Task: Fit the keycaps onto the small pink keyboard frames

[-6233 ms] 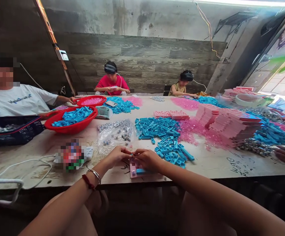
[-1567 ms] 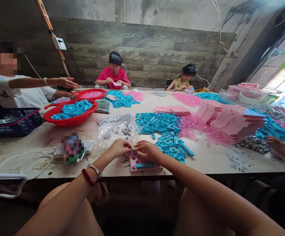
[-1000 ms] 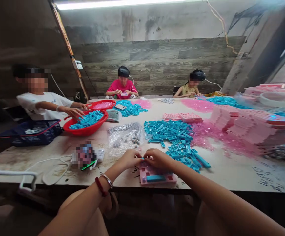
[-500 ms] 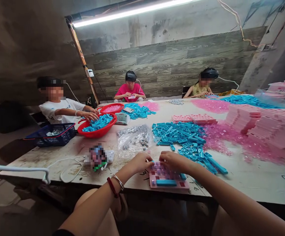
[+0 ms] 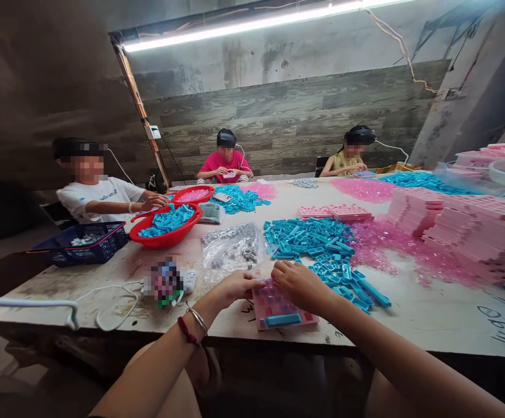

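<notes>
Near the table's front edge lies a pink tray point(image 5: 264, 310) with square recesses and clear purple-pink pieces across its upper part. One long blue bar point(image 5: 283, 320) lies along its lower edge. My left hand point(image 5: 240, 286) is closed on the tray's upper left corner, thumb on top. Over the tray's top side bends my right hand point(image 5: 293, 283), its fingers curled together and pointing down. Whatever is under those fingertips is hidden. Just beyond my right hand is a heap of blue bars point(image 5: 311, 237).
A clear plastic bag point(image 5: 230, 249) of small metallic parts lies ahead. Stacked pink trays point(image 5: 470, 229) and pink bits point(image 5: 380, 249) are right. At left stand a red basin point(image 5: 165, 235), a dark blue basket point(image 5: 82, 247) and a cabled device point(image 5: 165, 281). Three co-workers sit around the table.
The view has swung slightly right. My right hand has shifted over the tray, and the smaller blue piece at its right side no longer shows. The left co-worker's hand has lifted from the basin.
</notes>
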A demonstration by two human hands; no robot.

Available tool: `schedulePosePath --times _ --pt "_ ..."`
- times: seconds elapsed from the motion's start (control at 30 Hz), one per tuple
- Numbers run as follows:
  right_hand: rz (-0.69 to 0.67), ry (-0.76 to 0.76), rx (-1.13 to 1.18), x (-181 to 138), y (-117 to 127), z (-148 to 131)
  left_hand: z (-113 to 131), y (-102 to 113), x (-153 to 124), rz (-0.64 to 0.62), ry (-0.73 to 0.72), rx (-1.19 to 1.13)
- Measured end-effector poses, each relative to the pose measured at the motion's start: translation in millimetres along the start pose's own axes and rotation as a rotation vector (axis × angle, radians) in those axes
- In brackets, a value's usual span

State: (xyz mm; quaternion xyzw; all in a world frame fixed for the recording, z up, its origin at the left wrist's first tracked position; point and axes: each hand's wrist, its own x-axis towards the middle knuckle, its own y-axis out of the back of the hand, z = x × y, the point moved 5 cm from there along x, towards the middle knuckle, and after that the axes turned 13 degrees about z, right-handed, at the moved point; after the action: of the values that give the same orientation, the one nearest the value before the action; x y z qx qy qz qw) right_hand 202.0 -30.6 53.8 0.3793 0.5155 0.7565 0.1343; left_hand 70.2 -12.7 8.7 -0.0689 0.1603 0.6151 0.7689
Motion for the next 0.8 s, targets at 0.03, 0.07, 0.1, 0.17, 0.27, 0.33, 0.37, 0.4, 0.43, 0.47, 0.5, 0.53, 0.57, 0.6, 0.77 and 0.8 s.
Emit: schedulePosePath --times 0.03,0.07,0.1,0.17,0.27,0.33,0.37,0.4,0.43,0.47,0.5,0.53,0.57,0.6,0.77,0.8 --pt "0.001 -0.009 0.03 -0.1 1.5 -0.2 0.3 0.2 -1.4 0.01 0.024 -0.031" --pt "0.006 -0.023 0.073 -0.3 2.5 0.6 0.5 0.2 -2.3 0.025 0.037 -0.045" --pt "0.017 -0.044 0.128 -0.5 3.2 2.8 0.6 0.0 -2.7 0.042 0.044 -0.056" --pt "0.057 -0.109 0.267 -1.4 3.5 12.4 0.7 -1.6 -2.5 0.075 0.032 -0.08" --pt "0.163 -0.289 0.445 -5.1 0.2 41.7 -0.7 -4.6 -1.0 0.126 0.001 -0.141" --pt "0.221 -0.43 0.482 -10.4 -5.3 66.3 -3.0 -6.3 0.2 0.15 0.004 -0.162" --pt "0.228 -0.493 0.474 -13.7 -9.0 77.8 -4.0 -6.9 0.7 0.156 0.011 -0.164" --pt "0.219 -0.548 0.449 -17.2 -13.1 88.1 -4.6 -7.4 1.2 0.159 0.016 -0.164" --pt "0.2 -0.588 0.411 -20.5 -17.2 96.6 -4.6 -7.7 1.6 0.16 0.019 -0.166" --pt "0.177 -0.616 0.368 -23.5 -20.8 103.5 -4.4 -8.0 2.0 0.156 0.019 -0.167" --pt "0.158 -0.634 0.327 -26.1 -24.0 108.7 -3.9 -8.0 2.3 0.152 0.019 -0.168" --pt "0.142 -0.641 0.293 -28.2 -26.8 112.4 -3.4 -7.9 2.6 0.151 0.019 -0.17" --pt "0.131 -0.645 0.268 -29.7 -29.5 115.1 -3.0 -7.5 2.9 0.155 0.018 -0.173" --pt "0.122 -0.646 0.254 -31.0 -32.2 117.1 -2.8 -6.8 3.2 0.162 0.019 -0.178" --pt "0.064 -0.648 0.209 -35.0 -46.8 124.1 -2.0 -6.1 3.8 0.141 -0.011 -0.167" --pt "0.053 -0.647 0.203 -35.6 -49.1 125.3 -1.8 -6.4 3.9 0.123 -0.024 -0.14"
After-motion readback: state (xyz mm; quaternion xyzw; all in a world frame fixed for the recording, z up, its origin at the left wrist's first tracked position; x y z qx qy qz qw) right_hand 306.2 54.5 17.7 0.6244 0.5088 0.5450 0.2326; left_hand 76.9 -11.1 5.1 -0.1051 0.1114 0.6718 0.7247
